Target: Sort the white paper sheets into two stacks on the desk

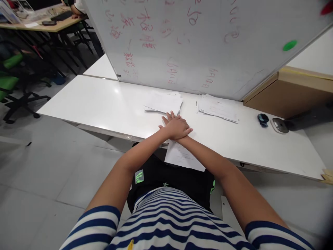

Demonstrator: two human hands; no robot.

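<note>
My left hand (177, 127) lies across the back of my right hand (166, 119), palm down, its thumb pointing right. Beneath it, my right hand rests near the front edge of the white desk (125, 114), with its fingers spread out to the upper left; most of its back is covered. Nothing shows in either hand. Just beyond the fingertips is a stack of papers (162, 101), with a thin grey object too small to name at its right side. A second paper stack (218, 107) sits farther right. Below the desk edge, a printed sheet (183, 155) lies over my lap.
A whiteboard (166, 41) with red writing stands behind the desk, bearing a green magnet (289, 45). At right are a cardboard box (283, 90), a dark wristwatch (263, 119) and a grey-and-white rounded device (279, 125). Another person's hand (77, 16) rests on a far table.
</note>
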